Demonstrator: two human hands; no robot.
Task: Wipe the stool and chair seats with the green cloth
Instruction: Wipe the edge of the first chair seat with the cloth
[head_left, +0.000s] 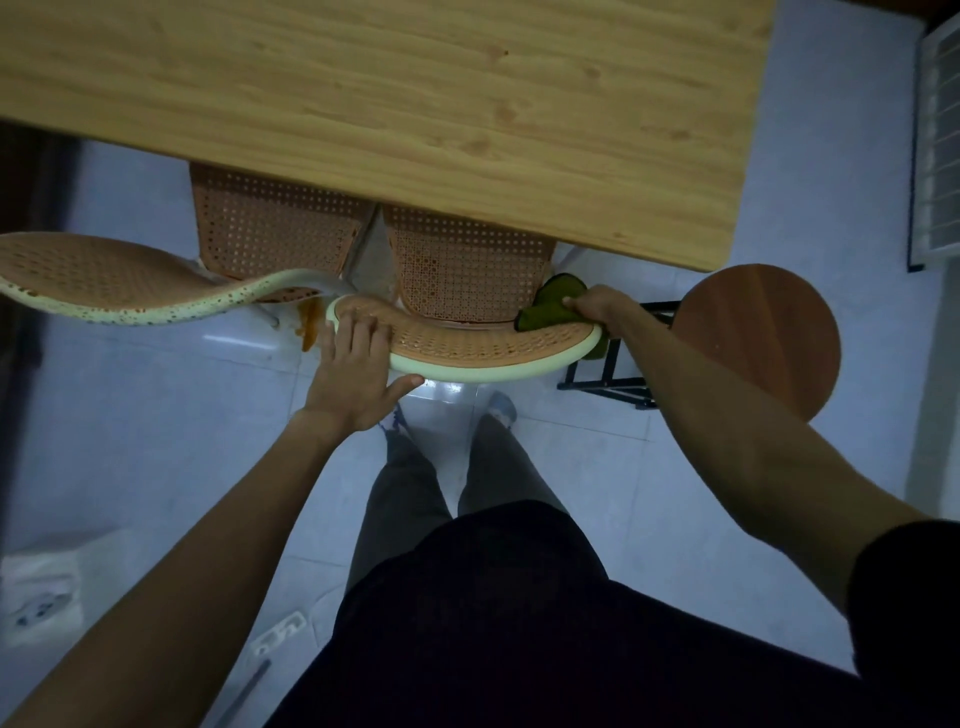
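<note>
Two orange woven chairs are pushed under the wooden table. The right chair's seat (462, 265) shows beyond its cream-rimmed backrest (483, 351). My left hand (358, 369) grips the left end of that backrest, thumb under the rim. My right hand (595, 306) is shut on the green cloth (550, 306), which lies bunched at the seat's right rear corner against the backrest's right end. The left chair's seat (275, 228) sits beside it, its speckled backrest (104, 283) reaching left. A round brown stool (763, 332) stands to the right.
The wooden table (415, 93) overhangs both chair seats. A black metal frame (608, 374) stands between the right chair and the stool. My legs and feet (447, 457) are just behind the chair on the pale tiled floor. White items lie at the lower left.
</note>
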